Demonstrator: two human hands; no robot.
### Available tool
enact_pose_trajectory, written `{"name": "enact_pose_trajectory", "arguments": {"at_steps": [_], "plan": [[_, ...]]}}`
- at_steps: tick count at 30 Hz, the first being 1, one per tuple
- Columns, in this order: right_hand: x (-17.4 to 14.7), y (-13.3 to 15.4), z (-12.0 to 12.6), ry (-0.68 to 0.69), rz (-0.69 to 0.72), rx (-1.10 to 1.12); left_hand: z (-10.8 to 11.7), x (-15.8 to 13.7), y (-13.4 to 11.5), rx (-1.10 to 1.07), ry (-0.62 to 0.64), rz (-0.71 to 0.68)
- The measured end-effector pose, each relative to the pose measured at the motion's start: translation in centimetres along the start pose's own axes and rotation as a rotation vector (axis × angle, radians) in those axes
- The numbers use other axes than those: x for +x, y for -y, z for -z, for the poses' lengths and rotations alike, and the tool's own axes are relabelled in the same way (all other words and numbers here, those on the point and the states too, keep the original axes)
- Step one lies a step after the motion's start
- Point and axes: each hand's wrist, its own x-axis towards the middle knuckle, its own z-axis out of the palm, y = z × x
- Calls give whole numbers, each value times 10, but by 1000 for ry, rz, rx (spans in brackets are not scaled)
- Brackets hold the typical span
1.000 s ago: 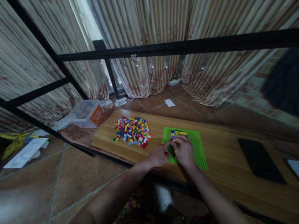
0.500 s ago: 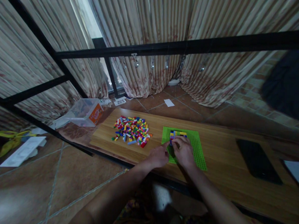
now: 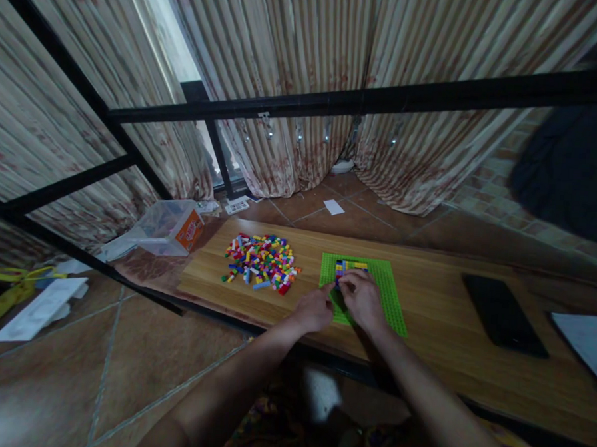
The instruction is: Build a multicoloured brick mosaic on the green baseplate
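A green studded baseplate [image 3: 393, 298] lies on the wooden table, and small toy bricks [image 3: 352, 265] in blue, yellow, purple and other colours form a block on its upper part. My right hand [image 3: 363, 300] is over the near side of that block, thumb and fingers pinched together at its left part. Whatever the pinch holds is hidden by the fingers. From the left, my left hand [image 3: 314, 310] reaches in with its index finger stretched to the block's near left edge. Its other fingers are curled, and no brick shows in it.
A loose pile of multicoloured bricks [image 3: 262, 260] lies left of the baseplate. A clear plastic box [image 3: 165, 226] with an orange label stands beyond the table's left end. On the right are a dark phone-like slab [image 3: 504, 314] and white paper [image 3: 585, 342]. A black metal rail [image 3: 325, 103] crosses behind the table.
The whole view has shifted slightly. Both hands keep nearly the same place and pose at the bricks on the baseplate.
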Motion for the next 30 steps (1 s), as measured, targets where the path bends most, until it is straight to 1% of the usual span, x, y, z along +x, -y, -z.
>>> {"name": "enact_pose_trajectory", "arguments": {"at_steps": [1,3,6,7,9,11,13,15,20,22,27,30], "plan": [[2,-2,5,1,-2,48,-2,1,5,-56,-24,-16],[6,-10,17,-50,-39,134,-6,2,15,-184,-87,-34],[15,-28,37,-171,-193,139,-14,6,26,-362,-180,-57],[17,-35,42,-173,-258,119,-17,7,27,-405,-201,-70],[19,-47,47,-133,-364,94,-20,10,26,-463,-229,-99],[18,-55,45,-83,-409,91,-21,13,21,-486,-246,-121],[15,-57,39,-48,-402,91,-20,15,14,-474,-263,-140],[14,-57,33,-20,-392,84,-20,17,10,-435,-307,-163],[15,-55,28,8,-386,67,-23,23,6,-322,-508,-246],[15,-56,26,15,-390,68,-26,26,6,-282,-548,-272],[10,-57,16,58,-387,115,-30,30,3,-231,-559,-322],[7,-58,11,54,-366,154,-28,31,3,-203,-547,-310]]}}
